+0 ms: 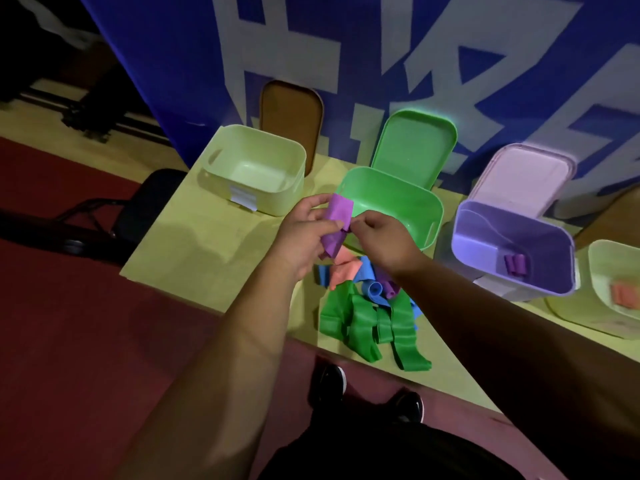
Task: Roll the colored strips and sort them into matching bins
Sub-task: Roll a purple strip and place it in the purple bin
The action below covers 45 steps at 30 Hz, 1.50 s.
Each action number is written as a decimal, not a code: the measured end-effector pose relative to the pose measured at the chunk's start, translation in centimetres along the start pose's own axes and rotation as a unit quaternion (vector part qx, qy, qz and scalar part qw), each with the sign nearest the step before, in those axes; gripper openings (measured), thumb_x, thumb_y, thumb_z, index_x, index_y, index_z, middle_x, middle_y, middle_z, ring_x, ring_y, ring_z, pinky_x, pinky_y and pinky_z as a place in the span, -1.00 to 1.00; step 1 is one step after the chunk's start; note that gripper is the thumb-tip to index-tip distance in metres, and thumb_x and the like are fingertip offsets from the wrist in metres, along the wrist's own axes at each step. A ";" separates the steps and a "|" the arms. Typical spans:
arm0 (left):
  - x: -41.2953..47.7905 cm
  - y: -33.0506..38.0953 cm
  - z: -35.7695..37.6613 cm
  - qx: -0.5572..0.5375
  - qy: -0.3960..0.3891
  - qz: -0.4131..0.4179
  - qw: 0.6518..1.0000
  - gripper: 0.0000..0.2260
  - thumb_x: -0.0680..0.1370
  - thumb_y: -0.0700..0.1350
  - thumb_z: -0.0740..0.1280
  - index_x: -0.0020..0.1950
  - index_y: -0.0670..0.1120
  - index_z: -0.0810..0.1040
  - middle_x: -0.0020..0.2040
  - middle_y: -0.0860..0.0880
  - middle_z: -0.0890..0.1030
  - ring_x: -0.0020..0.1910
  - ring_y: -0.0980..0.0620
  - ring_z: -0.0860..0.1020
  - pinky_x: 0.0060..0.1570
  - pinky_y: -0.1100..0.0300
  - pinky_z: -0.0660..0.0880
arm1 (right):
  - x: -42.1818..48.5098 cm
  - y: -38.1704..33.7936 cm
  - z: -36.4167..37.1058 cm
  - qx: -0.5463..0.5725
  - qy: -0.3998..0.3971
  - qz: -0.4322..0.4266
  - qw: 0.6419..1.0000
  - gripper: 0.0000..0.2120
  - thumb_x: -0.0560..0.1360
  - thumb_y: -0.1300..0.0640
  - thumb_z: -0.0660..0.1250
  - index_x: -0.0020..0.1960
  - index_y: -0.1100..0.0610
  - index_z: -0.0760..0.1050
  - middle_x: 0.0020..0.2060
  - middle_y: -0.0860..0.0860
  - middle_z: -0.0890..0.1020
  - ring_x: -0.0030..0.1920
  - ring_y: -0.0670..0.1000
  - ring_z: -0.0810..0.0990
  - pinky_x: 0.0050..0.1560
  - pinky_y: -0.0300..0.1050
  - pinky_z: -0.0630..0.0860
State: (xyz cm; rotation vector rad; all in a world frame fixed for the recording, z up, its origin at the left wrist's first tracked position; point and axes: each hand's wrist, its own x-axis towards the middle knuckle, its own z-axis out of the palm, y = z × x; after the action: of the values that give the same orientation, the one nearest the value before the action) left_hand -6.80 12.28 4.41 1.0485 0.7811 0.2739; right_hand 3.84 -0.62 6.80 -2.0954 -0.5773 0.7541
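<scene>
The purple strip (pixel 337 223) hangs above the tabletop (pixel 194 244), just before the green bin (pixel 394 202). The left hand (pixel 301 233) grips it and the right hand (pixel 384 237) pinches its edge, perhaps a started roll. Loose strips (pixel 367 317) lie piled beneath, near the front edge.

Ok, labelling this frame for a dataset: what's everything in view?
left bin: one, pale yellow-green, left
brown lid: one, behind it
green bin: one, middle
green lid: one, behind it
purple bin: one, right
lilac lid: one, behind it
purple rolls: about two, in purple bin
right bin: one, pale, frame edge
salmon strip: one, inside it
loose strips: pile, green, blue, salmon, purple, near edge
table: one, yellow
chair: one, black, left
banner: one, blue-white, behind
shoes: two, black, below
purple strip: one, held up
left hand, right hand: pinching it
</scene>
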 end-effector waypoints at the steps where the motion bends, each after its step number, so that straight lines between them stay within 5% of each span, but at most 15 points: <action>1: 0.2 0.4 0.3 0.003 0.000 0.003 1.000 -0.54 0.56 -0.43 0.45 0.35 -0.01 0.61 0.23 -0.14 0.72 0.10 -0.13 0.72 0.20 -0.19 0.57 | -0.1 -0.2 -0.4 -0.008 -0.006 -0.004 1.000 -0.76 0.68 0.01 0.31 -0.09 0.05 0.65 -0.27 -0.10 0.65 -0.30 -0.21 0.53 -0.24 -0.22 0.38; 4: 0.4 1.5 1.5 0.045 0.000 0.026 0.999 -0.51 0.52 -0.42 0.49 0.41 -0.10 0.63 0.22 -0.14 0.72 0.13 -0.13 0.69 0.18 -0.12 0.62 | -0.4 -0.4 -1.7 -0.012 -0.027 -0.006 1.000 -0.80 0.65 0.03 0.34 -0.07 0.07 0.66 -0.18 -0.08 0.69 -0.16 -0.14 0.62 -0.13 -0.15 0.48; 7: 0.5 2.6 3.0 0.074 0.009 0.054 0.996 -0.67 0.48 -0.36 0.56 0.17 -0.06 0.69 0.04 -0.09 0.72 -0.01 -0.08 0.65 0.17 -0.17 0.63 | -0.8 -0.5 -3.0 -0.014 -0.050 -0.010 0.999 -0.79 0.62 0.04 0.33 -0.04 0.15 0.66 -0.08 0.06 0.73 0.01 0.08 0.67 0.12 0.01 0.55; 11: 0.1 4.1 5.4 0.114 0.013 0.087 0.990 -0.74 0.45 -0.21 0.62 -0.06 0.07 0.63 -0.03 -0.14 0.69 -0.07 -0.13 0.64 0.10 -0.20 0.65 | -1.6 -0.3 -5.0 0.047 -0.085 -0.019 0.995 -0.85 0.60 0.07 0.42 -0.10 0.12 0.61 -0.20 0.00 0.70 -0.18 -0.07 0.62 -0.01 -0.06 0.52; 14: -0.1 5.0 7.4 0.148 0.034 0.111 0.982 -0.69 0.50 -0.23 0.61 0.02 0.01 0.53 0.08 -0.24 0.73 -0.04 -0.12 0.69 0.05 0.02 0.57 | -1.8 0.3 -6.2 0.080 -0.106 -0.032 0.991 -0.87 0.59 0.12 0.47 -0.09 0.14 0.59 -0.18 0.16 0.71 -0.18 -0.04 0.64 0.00 -0.07 0.57; 18: -0.4 6.3 10.4 0.193 0.053 0.124 0.972 -0.57 0.47 -0.17 0.65 0.12 -0.02 0.44 0.13 -0.16 0.72 0.05 -0.15 0.74 0.18 -0.20 0.65 | -1.8 1.2 -8.0 0.014 -0.105 -0.054 0.993 -0.82 0.54 0.15 0.53 -0.14 0.08 0.54 -0.33 0.00 0.66 -0.35 -0.11 0.56 -0.19 -0.11 0.49; 20: -0.8 7.2 11.9 0.214 0.043 0.137 0.966 -0.52 0.47 -0.18 0.65 0.20 -0.08 0.43 0.13 -0.16 0.69 -0.07 -0.07 0.75 0.13 -0.12 0.69 | -2.0 1.6 -8.6 0.007 -0.097 -0.051 0.994 -0.80 0.53 0.18 0.51 -0.17 0.07 0.51 -0.39 -0.04 0.62 -0.42 -0.10 0.51 -0.24 -0.11 0.45; 25: -2.0 8.9 15.3 0.216 0.011 0.163 0.963 -0.69 0.52 -0.23 0.61 0.13 -0.13 0.54 -0.06 -0.13 0.69 -0.30 -0.01 0.71 -0.05 -0.01 0.70 | -2.9 2.1 -10.6 0.042 -0.108 -0.042 0.992 -0.78 0.55 0.07 0.54 -0.12 0.11 0.52 -0.41 0.01 0.64 -0.44 -0.04 0.54 -0.26 -0.08 0.47; 28: -2.3 9.3 17.6 0.244 0.030 0.180 0.952 -0.72 0.48 -0.10 0.66 -0.02 -0.05 0.57 -0.13 -0.07 0.72 -0.20 -0.04 0.72 -0.01 -0.04 0.69 | -3.5 1.7 -12.5 0.110 -0.121 -0.034 0.986 -0.68 0.60 -0.06 0.50 -0.03 0.18 0.53 -0.22 0.24 0.73 -0.30 0.13 0.64 -0.20 0.04 0.54; 32: -3.1 9.8 20.1 0.266 0.043 0.181 0.946 -0.70 0.44 0.06 0.68 -0.03 0.02 0.61 -0.11 -0.05 0.73 -0.10 -0.04 0.71 -0.04 0.05 0.66 | -3.7 1.3 -15.0 0.164 -0.022 -0.041 0.985 -0.56 0.59 -0.15 0.49 0.14 0.23 0.53 -0.12 0.11 0.72 -0.18 0.10 0.70 -0.18 0.08 0.56; 37: -4.6 10.4 23.2 0.278 0.028 0.187 0.942 -0.68 0.45 0.13 0.65 0.00 0.00 0.64 -0.09 -0.10 0.75 -0.08 -0.09 0.73 0.01 -0.06 0.71 | -3.4 1.1 -18.1 0.130 0.145 -0.067 0.979 -0.50 0.43 -0.27 0.57 0.01 0.07 0.45 -0.13 0.06 0.62 -0.17 0.04 0.58 -0.12 0.06 0.51; 41: -5.8 10.9 25.9 0.280 0.020 0.220 0.934 -0.70 0.49 0.10 0.64 0.01 -0.05 0.64 -0.08 -0.07 0.75 -0.08 -0.03 0.71 -0.09 0.12 0.63 | -3.8 1.1 -20.7 0.136 0.149 -0.110 0.973 -0.74 0.54 -0.10 0.54 -0.04 0.03 0.53 -0.14 -0.01 0.68 -0.11 0.02 0.64 0.02 0.06 0.58; 45: -6.5 10.6 27.7 0.276 0.035 0.252 0.927 -0.68 0.55 0.12 0.57 0.06 -0.11 0.65 -0.15 0.01 0.74 -0.24 0.15 0.65 -0.20 0.29 0.56 | -4.6 1.5 -22.6 0.117 0.160 -0.127 0.972 -0.76 0.58 0.02 0.51 -0.21 0.03 0.55 -0.34 -0.11 0.62 -0.29 -0.12 0.55 -0.14 -0.13 0.49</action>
State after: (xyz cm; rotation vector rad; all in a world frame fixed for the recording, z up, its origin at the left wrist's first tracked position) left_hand 9.44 -4.68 23.68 1.7859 0.6528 0.5520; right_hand 16.18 -16.61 18.01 -1.8295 -0.5339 0.3116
